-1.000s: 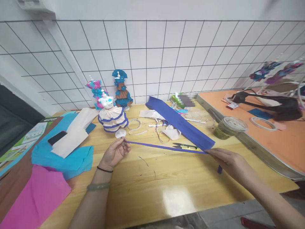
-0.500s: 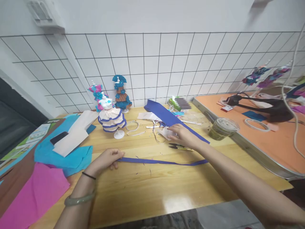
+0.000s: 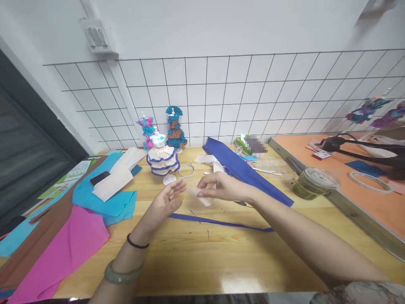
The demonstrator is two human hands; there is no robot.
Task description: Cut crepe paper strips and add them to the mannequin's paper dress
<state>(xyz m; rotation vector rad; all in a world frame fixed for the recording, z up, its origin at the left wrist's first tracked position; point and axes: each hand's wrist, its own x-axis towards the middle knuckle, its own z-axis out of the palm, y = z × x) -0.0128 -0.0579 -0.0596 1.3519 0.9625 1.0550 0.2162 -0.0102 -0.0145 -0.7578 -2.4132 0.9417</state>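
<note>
Pinched between thumb and fingers of my right hand [image 3: 223, 186] is a small pale scrap of paper [image 3: 202, 196], blurred at its edges. My left hand [image 3: 167, 197] is beside it, fingers apart and holding nothing. Below both hands a narrow blue paper strip [image 3: 221, 222] lies across the wooden table [image 3: 190, 261]. Behind my right hand a long blue sheet [image 3: 247, 171] slants over the tabletop. Scissors [image 3: 241, 203] show only in part under my right wrist. At the back left is a small figure in a cream, blue-trimmed ruffled dress [image 3: 162, 161].
Pink [image 3: 76, 240] and turquoise sheets [image 3: 95, 202] cover the left side, with a dark phone [image 3: 99, 177] on top. A tape ring [image 3: 186, 170] lies near the figure. A lidded plastic cup [image 3: 311, 184] stands at the right, beside an orange-topped table [image 3: 363, 207].
My left hand has let go of the blue strip and risen toward my right hand. My right hand has picked up the pale scrap and brought it nearer. The view has shifted left.
</note>
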